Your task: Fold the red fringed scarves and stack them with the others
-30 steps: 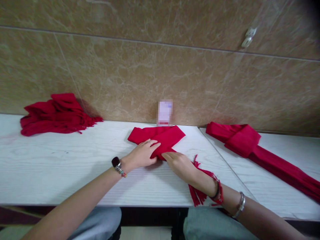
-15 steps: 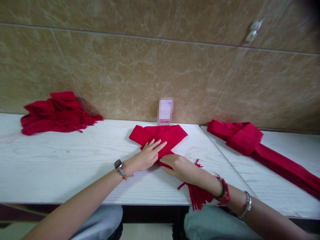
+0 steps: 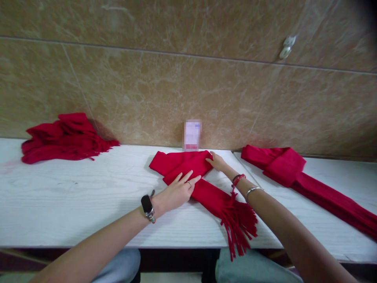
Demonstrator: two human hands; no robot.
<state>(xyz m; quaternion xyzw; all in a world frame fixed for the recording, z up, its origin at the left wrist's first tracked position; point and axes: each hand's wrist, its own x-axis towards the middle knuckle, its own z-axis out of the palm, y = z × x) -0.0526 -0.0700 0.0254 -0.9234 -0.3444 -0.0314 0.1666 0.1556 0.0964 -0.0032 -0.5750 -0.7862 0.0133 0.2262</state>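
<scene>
In front of me a red scarf (image 3: 210,196) lies folded and crossed over itself on the white table, its fringed end pointing toward the near edge on the right. My left hand (image 3: 176,191) rests on the crossing with fingers spread flat over the cloth. At the upper right corner of the fold, my right hand (image 3: 217,160) has its thumb and fingers closed on the scarf's edge. The underside of the folds is hidden.
A crumpled red scarf (image 3: 59,141) lies at the left against the tiled wall (image 3: 153,86). Another folded red scarf (image 3: 284,165) stretches along the right. A blurred card (image 3: 192,135) leans on the wall behind the middle scarf. The white table (image 3: 88,204) has a seam at right.
My right hand has moved from the crossing up to the fold's upper right corner, uncovering the fringed end. My left hand stays on the cloth. The view has tilted slightly.
</scene>
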